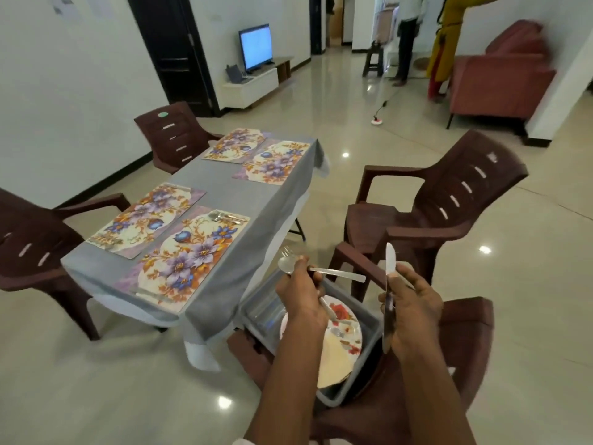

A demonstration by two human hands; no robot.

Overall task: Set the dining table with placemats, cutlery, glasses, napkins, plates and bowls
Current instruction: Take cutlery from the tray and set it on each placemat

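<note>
**What is standing around the room**

I am seeing a television (255, 46) glowing blue on a white cabinet (253, 89), just beside a dark door (173, 49). A brown plastic chair (449, 200) is standing at the right. Far behind, two people (409, 36) are standing near a stool (373, 61), and a reddish sofa (503, 81) is sitting beside them.

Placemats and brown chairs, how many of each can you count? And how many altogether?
Placemats: 4
Brown chairs: 4
Total: 8
</note>
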